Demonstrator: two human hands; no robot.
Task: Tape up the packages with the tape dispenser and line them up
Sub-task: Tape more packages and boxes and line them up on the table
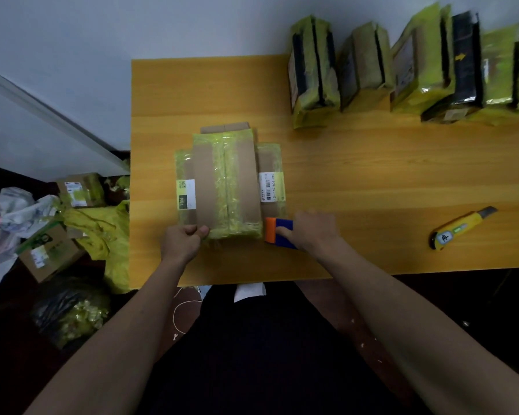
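One cardboard package (226, 181) on table (357, 175); left hand (184, 239) pinching its near edge, right hand (310, 230) gripping one tape dispenser (277, 232). Six taped packages (402, 64) lined up; one utility knife (459, 227).

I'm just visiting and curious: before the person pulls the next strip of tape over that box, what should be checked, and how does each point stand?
1. Brown cardboard box wrapped in yellow-green tape lies flat on the orange wooden table: ok.
2. Left hand pinches its near edge: ok.
3. Right hand has a grip on the blue and orange tape dispenser: ok.
4. Tape end stuck to the box: cannot tell.
5. Yellow utility knife lies apart: ok.
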